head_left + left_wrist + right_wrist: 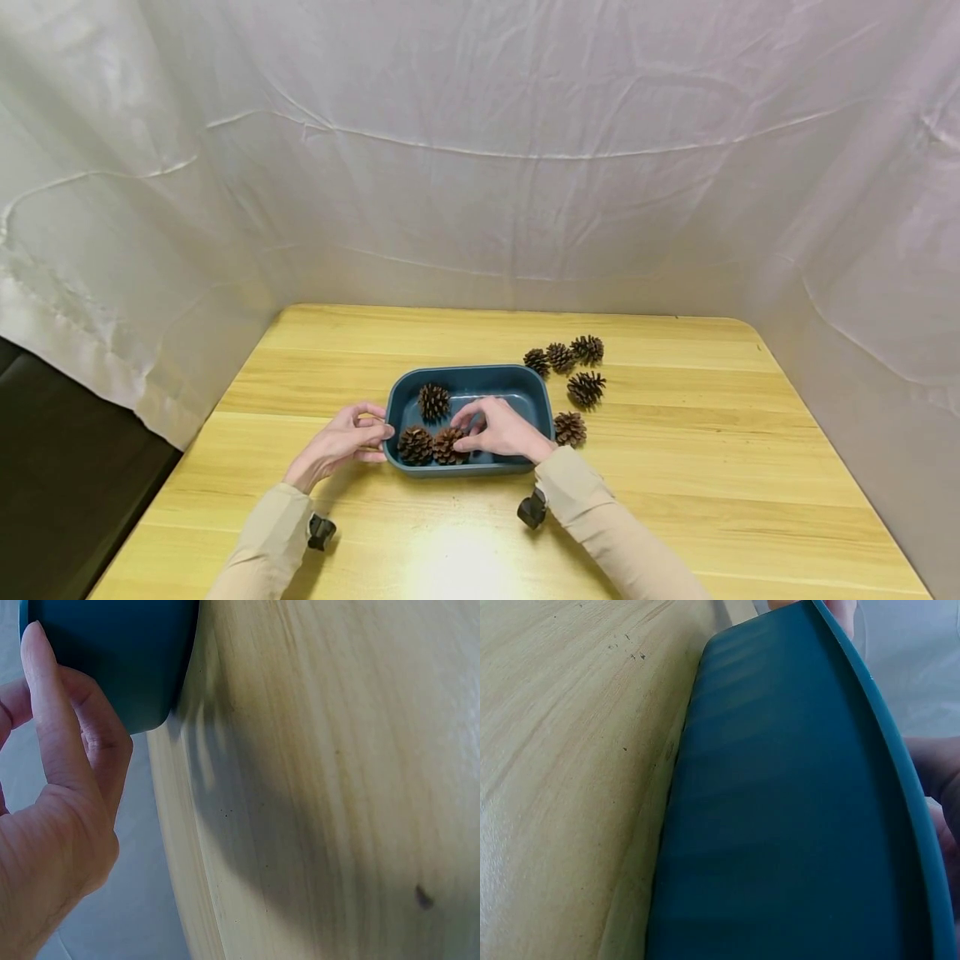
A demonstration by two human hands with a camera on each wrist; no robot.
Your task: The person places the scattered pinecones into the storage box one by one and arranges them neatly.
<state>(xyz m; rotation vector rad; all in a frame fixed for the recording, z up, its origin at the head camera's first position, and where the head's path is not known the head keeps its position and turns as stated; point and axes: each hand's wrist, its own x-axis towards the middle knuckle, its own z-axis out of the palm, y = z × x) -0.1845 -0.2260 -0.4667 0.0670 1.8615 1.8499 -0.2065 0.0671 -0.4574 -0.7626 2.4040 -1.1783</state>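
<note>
A dark teal rectangular tray sits on the wooden table, with three brown pine cones inside its left half. My left hand holds the tray's left end, fingertips at the rim and against the outer wall, as the left wrist view also shows. My right hand reaches over the front rim into the tray. Its thumb and fingers pinch a pine cone near the front wall. Beside that lies another pine cone, and a third pine cone lies behind. In the right wrist view, the tray wall hides most of the hand.
Several loose pine cones lie on the table right of the tray, among them a pine cone and one close to its right wall, a pine cone. A pale cloth hangs behind the table's far edge.
</note>
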